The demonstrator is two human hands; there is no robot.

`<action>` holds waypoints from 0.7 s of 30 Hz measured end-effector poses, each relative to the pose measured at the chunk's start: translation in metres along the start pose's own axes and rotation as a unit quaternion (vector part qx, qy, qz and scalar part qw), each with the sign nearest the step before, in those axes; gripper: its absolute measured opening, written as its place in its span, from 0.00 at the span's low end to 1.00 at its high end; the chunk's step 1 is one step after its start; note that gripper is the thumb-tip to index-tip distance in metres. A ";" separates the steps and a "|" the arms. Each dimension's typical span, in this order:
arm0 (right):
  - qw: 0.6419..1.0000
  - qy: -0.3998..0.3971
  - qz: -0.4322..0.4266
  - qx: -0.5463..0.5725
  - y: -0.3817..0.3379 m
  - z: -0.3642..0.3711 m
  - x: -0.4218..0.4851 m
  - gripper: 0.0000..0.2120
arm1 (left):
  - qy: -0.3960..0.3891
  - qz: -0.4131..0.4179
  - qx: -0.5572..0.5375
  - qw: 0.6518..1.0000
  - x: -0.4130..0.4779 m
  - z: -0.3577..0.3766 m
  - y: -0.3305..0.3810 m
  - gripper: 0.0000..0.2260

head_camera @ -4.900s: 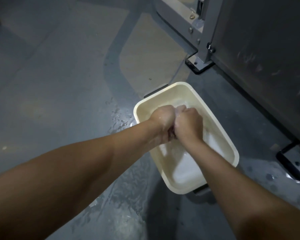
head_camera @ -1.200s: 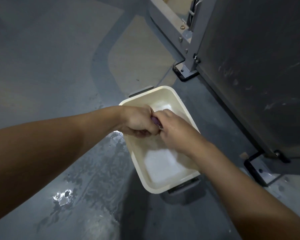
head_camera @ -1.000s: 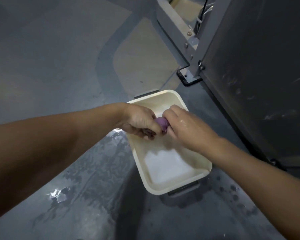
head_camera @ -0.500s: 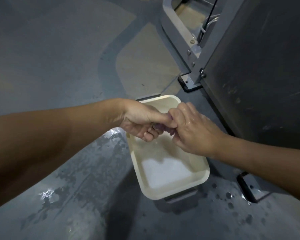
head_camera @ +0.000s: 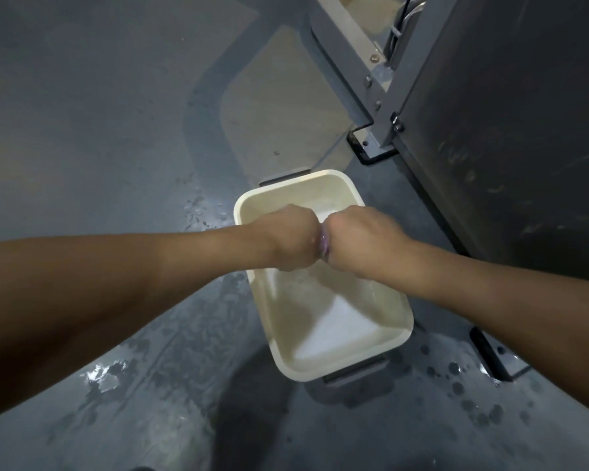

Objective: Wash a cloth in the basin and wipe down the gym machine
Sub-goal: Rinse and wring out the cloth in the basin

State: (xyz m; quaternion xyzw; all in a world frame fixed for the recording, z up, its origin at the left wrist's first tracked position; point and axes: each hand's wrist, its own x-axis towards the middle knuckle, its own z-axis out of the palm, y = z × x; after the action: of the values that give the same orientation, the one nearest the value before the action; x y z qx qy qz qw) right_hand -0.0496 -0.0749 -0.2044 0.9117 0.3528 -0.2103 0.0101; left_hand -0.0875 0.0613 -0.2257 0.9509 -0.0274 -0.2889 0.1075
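A cream rectangular basin [head_camera: 393,341] with water in it stands on the grey floor. Above its far half my left hand [head_camera: 288,240] and my right hand [head_camera: 357,240] are fists pressed knuckle to knuckle. Between them a thin strip of the wet purple cloth [head_camera: 322,240] shows; both hands grip it and the rest of it is hidden inside the fists. The gym machine [head_camera: 510,137], a dark panel on a grey metal frame, stands right of the basin.
Water is splashed over the floor [head_camera: 106,379] left of and below the basin, with droplets at the lower right. The machine's bolted foot [head_camera: 368,144] sits just beyond the basin, and another black foot [head_camera: 497,358] lies at the right.
My hands have turned from fingers meeting over the cloth to two fists pressed together. Both sit a little lower over the basin. The cloth, seen as a purple ball a second ago, is nearly hidden.
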 end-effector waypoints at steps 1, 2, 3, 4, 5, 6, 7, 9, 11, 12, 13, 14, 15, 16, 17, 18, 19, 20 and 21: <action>0.999 -0.033 0.017 0.031 -0.002 0.000 0.002 0.12 | 0.018 0.007 0.028 0.999 0.001 0.003 -0.001 0.16; 0.995 -0.067 0.032 0.070 -0.003 -0.001 0.004 0.15 | 0.028 0.013 0.056 0.998 0.001 0.005 -0.002 0.14; 0.988 -0.103 0.044 0.106 -0.004 0.000 0.007 0.15 | 0.036 0.014 0.077 0.996 0.001 0.007 -0.002 0.09; 0.979 -0.138 0.054 0.137 -0.005 -0.001 0.008 0.14 | 0.045 0.008 0.093 0.995 -0.001 0.007 -0.001 0.05; 0.968 -0.172 0.065 0.169 -0.007 -0.002 0.008 0.12 | 0.050 0.007 0.105 0.993 -0.003 0.007 -0.002 0.02; 0.955 -0.198 0.080 0.207 -0.009 -0.001 0.008 0.09 | 0.066 0.015 0.113 0.991 -0.006 0.004 -0.002 0.03; 0.937 -0.221 0.095 0.254 -0.010 -0.001 0.008 0.09 | 0.081 0.031 0.132 0.987 -0.007 0.005 -0.005 0.04; 0.883 -0.272 0.120 0.363 -0.009 0.002 0.009 0.15 | 0.137 0.076 0.189 0.970 -0.008 0.008 -0.013 0.07; 0.819 -0.339 0.131 0.444 -0.007 0.004 0.008 0.20 | 0.188 0.127 0.210 0.951 -0.007 0.011 -0.020 0.08; 0.809 -0.346 0.128 0.459 -0.006 0.006 0.009 0.19 | 0.179 0.120 0.209 0.954 -0.008 0.010 -0.020 0.07; 0.822 -0.323 0.124 0.452 -0.006 0.007 0.009 0.17 | 0.161 0.091 0.189 0.964 -0.007 0.007 -0.018 0.09; 0.862 -0.267 0.111 0.417 -0.005 0.008 0.009 0.14 | 0.122 0.053 0.153 0.979 -0.007 0.002 -0.016 0.13; 0.916 -0.186 0.089 0.345 -0.004 0.010 0.007 0.10 | 0.073 0.024 0.105 0.991 -0.005 -0.002 -0.015 0.15; 0.960 -0.102 0.058 0.253 -0.003 0.011 0.004 0.07 | 0.024 0.002 0.032 0.999 -0.004 -0.007 -0.013 0.14; 0.985 -0.022 0.019 0.169 -0.001 0.012 -0.001 0.07 | -0.024 -0.025 -0.068 0.997 -0.001 -0.010 -0.014 0.12; 0.992 0.047 -0.022 0.111 0.003 0.016 -0.007 0.13 | -0.070 -0.055 -0.186 0.978 -0.001 -0.014 -0.016 0.10; 0.989 0.106 -0.067 0.084 0.007 0.020 -0.013 0.23 | -0.125 -0.086 -0.304 0.940 -0.001 -0.018 -0.018 0.12; 0.979 0.156 -0.112 0.067 0.011 0.022 -0.019 0.31 | -0.187 -0.100 -0.399 0.892 -0.003 -0.023 -0.021 0.14; 0.967 0.199 -0.150 0.046 0.015 0.023 -0.023 0.36 | -0.246 -0.083 -0.451 0.854 -0.006 -0.028 -0.023 0.16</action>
State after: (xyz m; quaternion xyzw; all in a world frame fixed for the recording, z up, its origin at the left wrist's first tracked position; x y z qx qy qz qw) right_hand -0.0640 -0.1046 -0.2178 0.8713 0.4704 -0.0402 -0.1339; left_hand -0.0767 0.0896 -0.2047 0.6952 0.1591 -0.5017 0.4896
